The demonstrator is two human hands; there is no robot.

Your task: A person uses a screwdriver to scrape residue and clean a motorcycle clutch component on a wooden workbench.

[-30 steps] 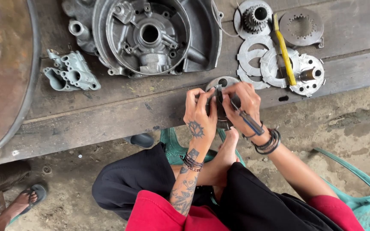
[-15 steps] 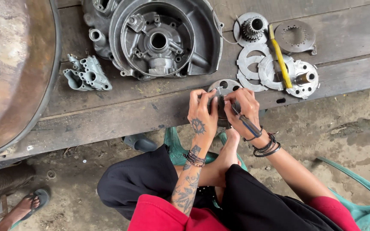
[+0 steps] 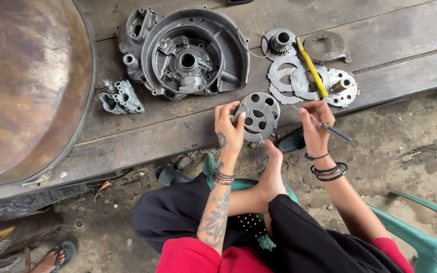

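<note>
At the near edge of the tabletop (image 3: 142, 146), a round holed metal plate (image 3: 257, 117) is gripped by the left hand (image 3: 230, 130) and a thin tool (image 3: 330, 127) is pinched in the right hand (image 3: 315, 121), while the loose discs (image 3: 292, 78) behind appear not yet fitted.

Large rusty brown pan (image 3: 26, 86) and green chair (image 3: 431, 227), both edge-cropped.

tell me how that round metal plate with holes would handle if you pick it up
The round plate looks like thick metal, so probably stiff and heavy for its size. Its holes and rim give fingers purchase; the left hand has it by the edge. Stood on edge it might roll; laid flat on the wooden bench it should stay put.
</note>
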